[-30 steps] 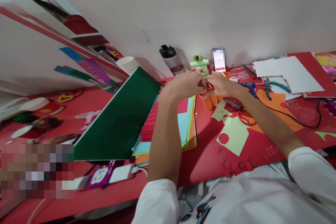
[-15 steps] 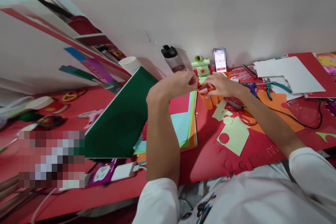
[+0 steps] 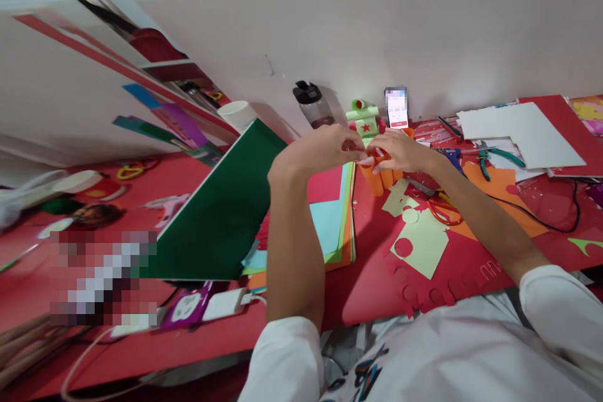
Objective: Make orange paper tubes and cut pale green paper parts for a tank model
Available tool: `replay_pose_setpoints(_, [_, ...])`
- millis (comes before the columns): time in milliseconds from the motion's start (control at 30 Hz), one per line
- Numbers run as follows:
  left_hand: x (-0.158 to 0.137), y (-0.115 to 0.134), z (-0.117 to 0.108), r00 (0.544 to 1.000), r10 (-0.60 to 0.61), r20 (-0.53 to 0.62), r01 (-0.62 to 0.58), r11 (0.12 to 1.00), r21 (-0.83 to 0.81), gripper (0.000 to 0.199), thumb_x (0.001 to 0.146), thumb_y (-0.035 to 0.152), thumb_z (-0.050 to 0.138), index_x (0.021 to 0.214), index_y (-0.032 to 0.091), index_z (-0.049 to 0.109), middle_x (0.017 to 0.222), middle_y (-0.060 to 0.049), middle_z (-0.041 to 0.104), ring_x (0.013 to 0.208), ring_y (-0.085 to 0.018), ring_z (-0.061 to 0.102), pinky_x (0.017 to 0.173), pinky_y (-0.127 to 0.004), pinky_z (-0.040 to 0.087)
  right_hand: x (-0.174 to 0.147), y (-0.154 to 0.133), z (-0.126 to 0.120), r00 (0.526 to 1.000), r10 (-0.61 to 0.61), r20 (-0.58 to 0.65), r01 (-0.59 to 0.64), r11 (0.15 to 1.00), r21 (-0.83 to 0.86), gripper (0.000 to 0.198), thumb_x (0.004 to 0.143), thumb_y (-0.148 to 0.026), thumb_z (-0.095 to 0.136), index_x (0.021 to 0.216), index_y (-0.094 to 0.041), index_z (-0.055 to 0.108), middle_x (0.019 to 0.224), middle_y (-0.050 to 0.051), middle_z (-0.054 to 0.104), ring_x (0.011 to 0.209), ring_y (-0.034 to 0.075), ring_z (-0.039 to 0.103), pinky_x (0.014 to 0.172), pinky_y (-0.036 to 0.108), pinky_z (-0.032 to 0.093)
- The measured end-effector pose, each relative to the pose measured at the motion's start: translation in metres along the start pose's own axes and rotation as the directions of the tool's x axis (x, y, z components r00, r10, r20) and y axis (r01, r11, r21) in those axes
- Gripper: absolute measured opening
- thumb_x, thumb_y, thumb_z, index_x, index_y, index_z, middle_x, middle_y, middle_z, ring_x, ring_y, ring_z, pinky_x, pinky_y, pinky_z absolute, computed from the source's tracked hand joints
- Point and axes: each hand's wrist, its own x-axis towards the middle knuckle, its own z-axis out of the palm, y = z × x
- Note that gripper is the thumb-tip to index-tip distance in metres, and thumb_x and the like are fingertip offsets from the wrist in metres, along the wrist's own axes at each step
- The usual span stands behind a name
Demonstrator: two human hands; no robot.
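Note:
Orange paper rolls (image 3: 375, 184) stand upright side by side on the red table, partly hidden by my hands. My right hand (image 3: 400, 151) comes over them from the right, its fingers bent round the top of the paper. From the left, my left hand (image 3: 332, 146) meets it at the rolls' top edge with thumb and fingertips pinched together. Whatever lies between those fingertips is too small to make out. Just behind my hands is a light green paper figure (image 3: 366, 127) with a red star on its front.
A dark green board (image 3: 211, 220) leans at the left near stacked coloured paper (image 3: 330, 226). Right of my hands lie orange-handled scissors (image 3: 445, 212), pliers (image 3: 485, 163), paper scraps (image 3: 424, 242) and a black cable. A water bottle (image 3: 315, 107) and a phone (image 3: 396, 107) stand behind.
My left hand has moved right, and its fingertips now reach the top of the orange rolls beside my right hand. My right hand stays at the rolls. The view has shifted slightly.

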Motion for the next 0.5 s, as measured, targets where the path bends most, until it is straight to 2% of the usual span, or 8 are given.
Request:
replay_pose_setpoints(167, [0.011,0.01,0.01,1.0,0.003,-0.005,-0.003,0.999,0.046,0.021,0.092,0.039,0.063,0.093,0.026,0.08,0.088,-0.003,0.076,0.076,-0.018,0.062,0.065,-0.03,0.038,0.001,0.003,-0.001,1.0,0.016,0.0,-0.016,0.999,-0.036,0.026,0.097,-0.043,0.07,0.092,-0.019,0.062,0.091,0.005,0.067,0.089,0.023,0.055,0.086,0.036,0.036])
replay_pose_setpoints(267, [0.012,0.011,0.012,0.999,0.017,-0.044,-0.013,0.996,0.091,0.018,0.092,0.033,0.063,0.092,0.026,0.079,0.087,-0.003,0.075,0.074,-0.018,0.062,0.064,-0.03,0.037,0.003,0.005,0.0,0.999,0.038,0.016,-0.037,0.998,-0.051,0.026,0.096,-0.043,0.071,0.094,-0.018,0.063,0.094,0.006,0.068,0.092,0.024,0.057,0.087,0.036,0.036])
replay_pose_setpoints(500, [0.011,0.011,0.011,0.995,0.095,-0.027,-0.085,0.966,0.242,0.019,0.093,0.03,0.058,0.083,0.024,0.073,0.087,-0.005,0.074,0.077,-0.019,0.063,0.064,-0.03,0.036,0.005,0.0,-0.001,0.996,0.078,0.042,-0.074,0.993,-0.093,0.027,0.096,-0.041,0.075,0.099,-0.015,0.068,0.095,0.006,0.068,0.093,0.024,0.06,0.088,0.035,0.035])
